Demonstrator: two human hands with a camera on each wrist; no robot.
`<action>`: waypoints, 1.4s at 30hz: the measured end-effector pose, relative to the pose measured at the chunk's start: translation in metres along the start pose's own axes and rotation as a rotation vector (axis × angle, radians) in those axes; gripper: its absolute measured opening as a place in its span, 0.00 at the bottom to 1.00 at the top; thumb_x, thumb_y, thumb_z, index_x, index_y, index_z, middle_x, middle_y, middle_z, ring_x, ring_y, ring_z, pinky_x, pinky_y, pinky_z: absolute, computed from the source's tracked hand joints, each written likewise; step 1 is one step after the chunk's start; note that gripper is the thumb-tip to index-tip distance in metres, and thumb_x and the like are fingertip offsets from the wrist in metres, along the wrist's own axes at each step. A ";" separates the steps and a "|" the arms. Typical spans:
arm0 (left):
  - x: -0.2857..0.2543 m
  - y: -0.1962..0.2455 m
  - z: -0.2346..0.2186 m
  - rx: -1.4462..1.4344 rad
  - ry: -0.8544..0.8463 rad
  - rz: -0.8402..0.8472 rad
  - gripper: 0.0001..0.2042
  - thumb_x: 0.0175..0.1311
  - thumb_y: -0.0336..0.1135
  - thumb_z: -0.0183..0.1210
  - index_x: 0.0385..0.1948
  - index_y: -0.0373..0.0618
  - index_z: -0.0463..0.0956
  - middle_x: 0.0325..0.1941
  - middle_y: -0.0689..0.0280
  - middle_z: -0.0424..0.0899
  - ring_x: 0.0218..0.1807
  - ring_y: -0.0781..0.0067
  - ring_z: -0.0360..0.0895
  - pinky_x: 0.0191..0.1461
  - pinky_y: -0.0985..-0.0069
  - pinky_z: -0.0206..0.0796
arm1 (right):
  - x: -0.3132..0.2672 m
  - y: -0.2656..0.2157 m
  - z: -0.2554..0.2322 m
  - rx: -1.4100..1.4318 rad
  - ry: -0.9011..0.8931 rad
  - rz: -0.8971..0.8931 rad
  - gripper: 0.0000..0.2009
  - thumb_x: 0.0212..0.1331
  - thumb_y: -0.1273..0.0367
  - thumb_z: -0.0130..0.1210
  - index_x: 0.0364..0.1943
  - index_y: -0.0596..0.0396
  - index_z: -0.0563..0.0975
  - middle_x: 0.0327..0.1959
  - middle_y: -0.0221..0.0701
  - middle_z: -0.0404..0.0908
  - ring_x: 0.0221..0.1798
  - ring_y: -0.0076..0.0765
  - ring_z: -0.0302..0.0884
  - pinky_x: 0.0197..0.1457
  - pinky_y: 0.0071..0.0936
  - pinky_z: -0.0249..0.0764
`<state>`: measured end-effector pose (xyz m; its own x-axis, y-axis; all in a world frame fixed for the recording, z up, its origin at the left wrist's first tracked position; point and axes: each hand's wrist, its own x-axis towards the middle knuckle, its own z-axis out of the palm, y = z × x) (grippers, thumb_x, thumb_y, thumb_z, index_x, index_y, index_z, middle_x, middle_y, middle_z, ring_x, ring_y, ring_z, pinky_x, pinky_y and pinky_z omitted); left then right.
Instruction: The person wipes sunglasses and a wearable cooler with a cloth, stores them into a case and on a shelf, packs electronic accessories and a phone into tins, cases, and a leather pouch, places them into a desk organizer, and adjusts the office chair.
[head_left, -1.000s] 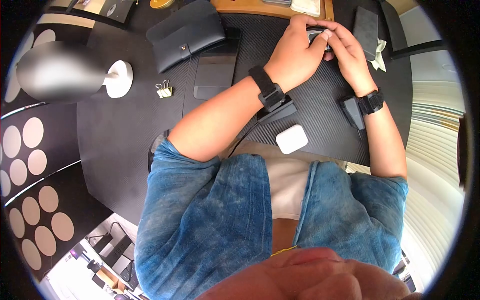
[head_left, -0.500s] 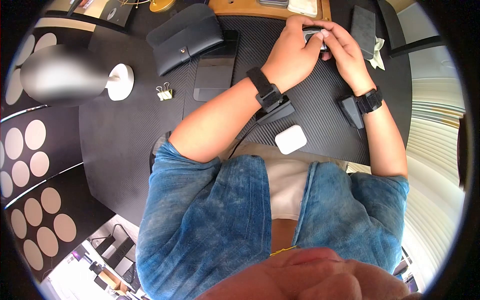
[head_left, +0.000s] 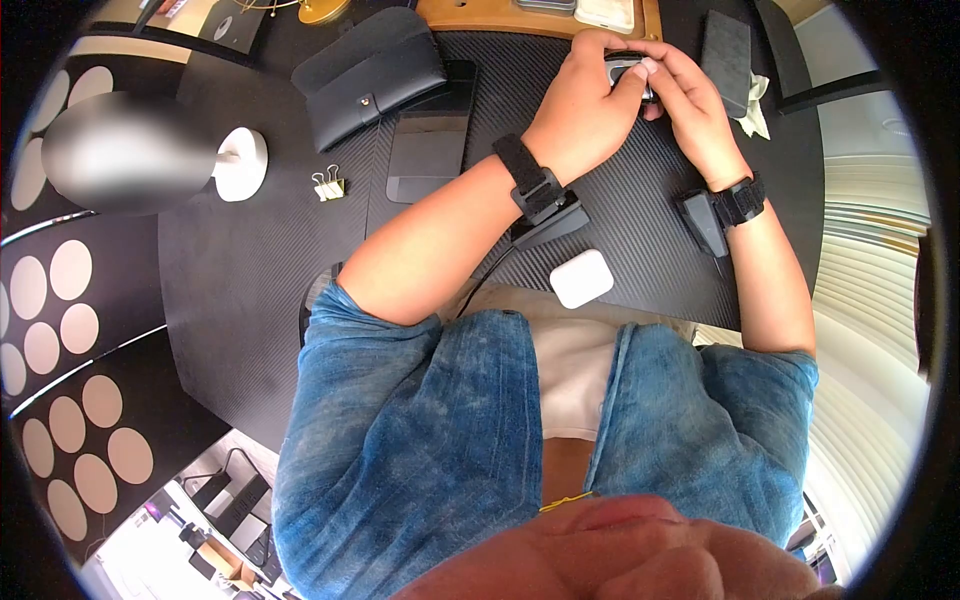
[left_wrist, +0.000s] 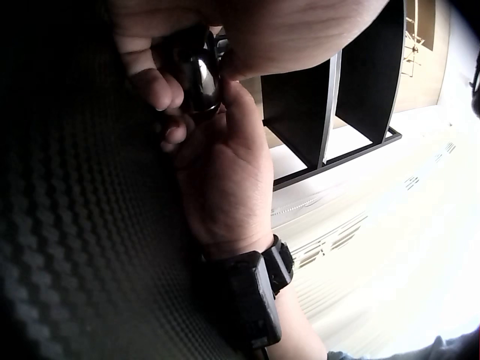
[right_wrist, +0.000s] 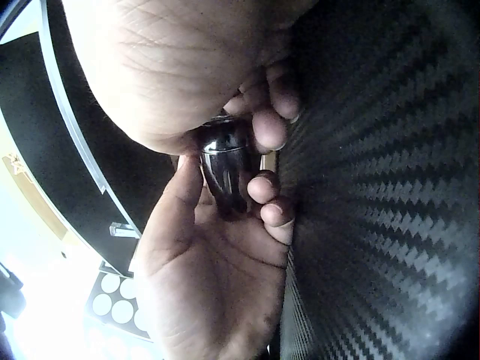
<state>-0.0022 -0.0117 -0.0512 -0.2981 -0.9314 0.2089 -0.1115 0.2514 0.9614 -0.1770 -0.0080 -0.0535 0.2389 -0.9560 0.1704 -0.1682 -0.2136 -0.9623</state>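
Note:
Both hands meet at the far side of the black table around a small glossy black object [head_left: 627,72] with a silvery part. My left hand [head_left: 585,105] grips it from the left, its thumb on the near side. From the right, my right hand [head_left: 700,115] holds it with thumb and curled fingers. In the left wrist view the object's shiny rounded side [left_wrist: 202,81] shows between my left palm [left_wrist: 304,31] and my right hand [left_wrist: 229,184]. The right wrist view shows a seam across the object [right_wrist: 225,161], with fingertips of both hands around it. Fingers hide much of it.
A black pouch [head_left: 375,75] overlaps a dark phone [head_left: 428,150]. Nearby are a binder clip [head_left: 328,186], a white case [head_left: 582,279], a white lamp base [head_left: 241,164], a wooden tray [head_left: 470,14], a dark grey case [head_left: 727,62] and crumpled tissue [head_left: 755,108].
The head view has shifted slightly. Both hands keep nearly the same grip, and the object's silvery part shows a little differently between the fingers than a second ago.

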 end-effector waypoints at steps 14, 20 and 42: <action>-0.002 0.007 0.000 -0.044 -0.002 -0.011 0.20 0.68 0.37 0.55 0.50 0.27 0.65 0.43 0.45 0.79 0.41 0.59 0.82 0.44 0.68 0.74 | 0.000 -0.001 0.001 0.003 0.011 -0.014 0.16 0.73 0.62 0.47 0.58 0.52 0.74 0.41 0.23 0.81 0.38 0.14 0.73 0.37 0.15 0.72; -0.001 0.002 0.001 -0.006 0.012 0.023 0.19 0.68 0.37 0.55 0.50 0.28 0.65 0.45 0.44 0.78 0.45 0.55 0.81 0.49 0.66 0.73 | 0.000 0.000 0.001 -0.022 0.012 -0.014 0.16 0.73 0.62 0.47 0.58 0.52 0.74 0.40 0.23 0.80 0.37 0.14 0.73 0.37 0.15 0.72; -0.011 0.033 -0.006 -0.045 0.022 0.032 0.19 0.69 0.32 0.54 0.51 0.23 0.62 0.45 0.45 0.78 0.38 0.66 0.85 0.41 0.75 0.78 | -0.001 -0.003 0.004 -0.018 0.024 0.020 0.16 0.74 0.65 0.44 0.60 0.54 0.73 0.34 0.18 0.75 0.34 0.12 0.69 0.39 0.12 0.67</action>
<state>0.0027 0.0051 -0.0204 -0.2801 -0.9286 0.2433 -0.0597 0.2698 0.9611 -0.1729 -0.0060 -0.0515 0.2124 -0.9646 0.1563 -0.1897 -0.1976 -0.9617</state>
